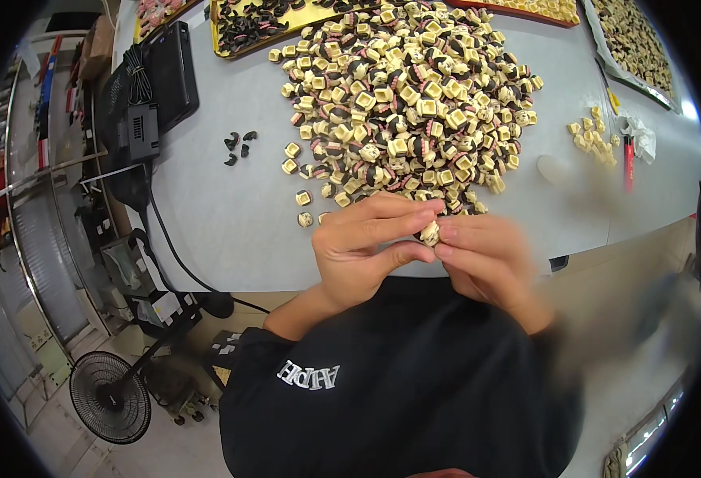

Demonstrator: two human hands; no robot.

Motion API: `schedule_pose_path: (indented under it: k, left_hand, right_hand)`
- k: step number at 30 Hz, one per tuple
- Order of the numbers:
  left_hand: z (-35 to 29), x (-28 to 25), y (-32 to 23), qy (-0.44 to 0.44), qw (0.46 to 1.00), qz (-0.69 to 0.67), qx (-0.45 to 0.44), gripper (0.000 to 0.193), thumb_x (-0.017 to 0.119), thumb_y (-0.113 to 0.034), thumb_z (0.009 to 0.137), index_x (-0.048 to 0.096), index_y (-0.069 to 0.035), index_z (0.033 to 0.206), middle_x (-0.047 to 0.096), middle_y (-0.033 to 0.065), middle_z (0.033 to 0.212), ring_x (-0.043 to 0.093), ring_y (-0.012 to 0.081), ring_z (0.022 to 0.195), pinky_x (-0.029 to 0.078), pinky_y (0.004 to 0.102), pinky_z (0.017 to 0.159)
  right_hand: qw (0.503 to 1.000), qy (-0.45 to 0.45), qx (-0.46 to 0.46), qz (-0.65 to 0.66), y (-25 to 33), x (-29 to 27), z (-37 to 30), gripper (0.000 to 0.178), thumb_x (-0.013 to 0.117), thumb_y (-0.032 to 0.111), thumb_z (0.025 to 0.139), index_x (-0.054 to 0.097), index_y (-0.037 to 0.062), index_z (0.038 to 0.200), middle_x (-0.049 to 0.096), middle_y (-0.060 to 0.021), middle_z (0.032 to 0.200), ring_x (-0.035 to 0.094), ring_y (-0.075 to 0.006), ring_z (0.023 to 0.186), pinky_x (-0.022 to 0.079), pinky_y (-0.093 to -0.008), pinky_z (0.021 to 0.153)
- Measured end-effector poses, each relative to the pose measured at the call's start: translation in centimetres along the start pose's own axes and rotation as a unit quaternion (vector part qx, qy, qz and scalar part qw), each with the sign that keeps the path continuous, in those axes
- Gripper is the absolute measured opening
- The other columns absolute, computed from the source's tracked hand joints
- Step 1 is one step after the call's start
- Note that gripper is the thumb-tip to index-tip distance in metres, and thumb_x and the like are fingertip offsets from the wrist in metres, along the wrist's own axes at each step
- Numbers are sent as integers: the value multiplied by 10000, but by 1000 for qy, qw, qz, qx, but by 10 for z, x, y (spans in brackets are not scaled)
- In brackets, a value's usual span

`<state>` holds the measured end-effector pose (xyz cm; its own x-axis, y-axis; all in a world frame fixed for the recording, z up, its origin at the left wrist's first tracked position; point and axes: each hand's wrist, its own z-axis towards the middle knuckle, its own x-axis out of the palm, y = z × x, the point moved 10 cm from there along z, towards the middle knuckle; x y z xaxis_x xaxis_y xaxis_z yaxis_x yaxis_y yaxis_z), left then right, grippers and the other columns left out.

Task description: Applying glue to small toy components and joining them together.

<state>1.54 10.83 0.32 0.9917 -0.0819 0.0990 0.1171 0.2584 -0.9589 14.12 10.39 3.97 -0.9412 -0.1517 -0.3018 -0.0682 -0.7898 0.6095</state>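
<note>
Between the fingertips of both hands, over the table's near edge, is a small cream piece with dark specks (429, 233). My left hand (370, 233) pinches it from the left with thumb and fingers. From the right, the thumb and fingertips of my right hand (490, 253) close on the same piece. Part of the piece is covered by the fingers. Just beyond my hands lies a big heap of small cream, black and pink pieces (414, 103), many with a square hollow. A few similar loose pieces (303, 197) lie left of the heap.
Several black curved pieces (232, 141) lie on the grey table (231, 215). A yellow tray (223, 44) holds black and pink parts. At right are cream pieces (593, 139), a red pen-like tool (628, 163) and a full tray (641, 48). A black laptop-like device (177, 76) with cables stands left.
</note>
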Motion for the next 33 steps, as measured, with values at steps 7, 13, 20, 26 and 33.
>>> schedule_pose_path:
  k: [7,13,20,26,33]
  left_hand:
    - [0,0,1,-49,997,-62,-25,405,727,2,645,617,-3,1035,562,154,1062,567,206,908,474,290,771]
    - [-7,-8,3,-68,997,-44,6,425,700,48,667,590,11,1076,489,145,1149,554,193,917,474,278,792]
    - [-5,-27,5,-158,982,-103,-25,389,667,29,720,543,37,1088,422,179,1234,541,228,1010,471,288,813]
    - [-7,-35,5,-182,972,-144,-26,296,658,0,745,554,42,1019,491,188,1165,527,258,1058,473,301,828]
    - [0,-16,27,-79,949,-291,-86,336,723,-139,723,555,-15,986,480,167,1186,530,209,1013,457,246,794]
  right_hand:
    - [1000,30,7,-2,1,5,3,244,642,-53,649,612,2,884,617,-131,902,632,-238,752,529,-295,613]
    - [997,47,54,-3,-3,13,9,278,610,-102,693,570,36,931,614,-139,939,625,-254,807,515,-317,677]
    - [996,53,51,45,-3,14,7,210,509,-67,771,533,32,954,609,-150,934,609,-285,820,496,-349,707]
    - [994,19,87,57,-8,5,5,145,467,-8,819,514,29,951,606,-162,925,592,-283,810,472,-347,719]
    - [996,-24,76,38,-19,-13,11,243,502,-108,708,530,19,913,628,-143,879,586,-230,706,463,-302,614]
